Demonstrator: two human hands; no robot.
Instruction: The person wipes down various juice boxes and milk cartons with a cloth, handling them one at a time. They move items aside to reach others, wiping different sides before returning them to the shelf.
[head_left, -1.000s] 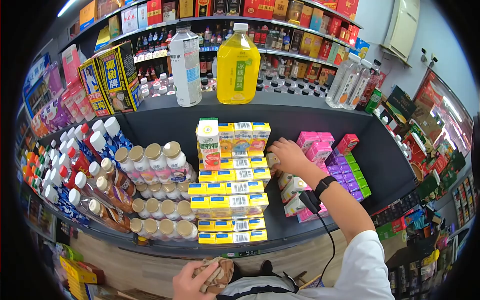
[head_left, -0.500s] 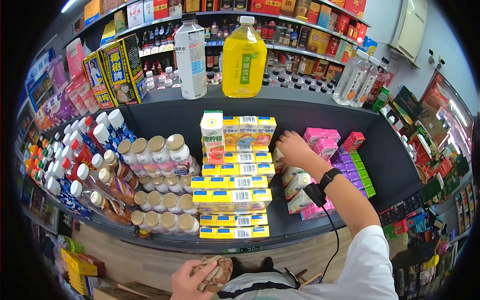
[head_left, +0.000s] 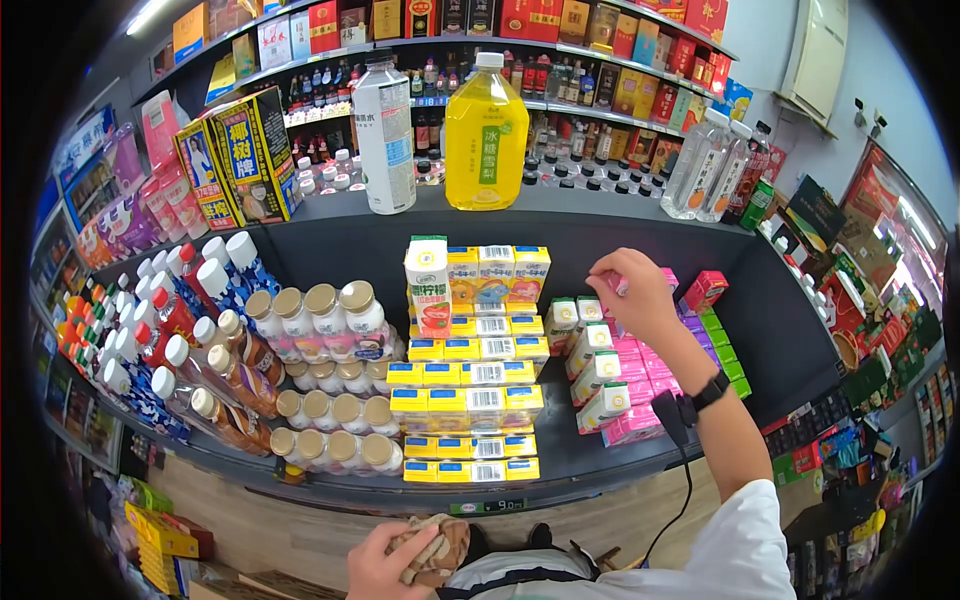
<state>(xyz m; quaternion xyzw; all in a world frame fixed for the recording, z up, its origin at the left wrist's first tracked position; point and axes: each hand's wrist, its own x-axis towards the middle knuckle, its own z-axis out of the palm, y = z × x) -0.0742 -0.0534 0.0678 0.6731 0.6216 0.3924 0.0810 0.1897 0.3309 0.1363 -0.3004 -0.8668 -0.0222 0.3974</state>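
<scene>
My right hand (head_left: pixel 640 290) is raised over the pink cartons (head_left: pixel 632 365), its fingers pinched together; whatever may be between them is hidden. Below and left of it stand white and green cartons (head_left: pixel 597 370) in a slanting row. A tall white and green carton with a red fruit picture (head_left: pixel 429 290) rests at the left of the stacked yellow packs (head_left: pixel 487 373). My left hand (head_left: pixel 385 562) is low in front of the shelf, wrapped round a crumpled brown patterned cloth (head_left: pixel 440 550).
Bottles with tan caps (head_left: pixel 340 415) stand left of the yellow packs. On the upper ledge are a yellow drink bottle (head_left: pixel 486 140), a white bottle (head_left: pixel 384 140), black and yellow boxes (head_left: pixel 240 160) and clear bottles (head_left: pixel 700 170). A black cable (head_left: pixel 688 490) hangs from my right wrist.
My right hand has lifted up and slightly right, away from the white and green cartons, uncovering their back ones. My left hand still holds the cloth. The view has shifted slightly.
</scene>
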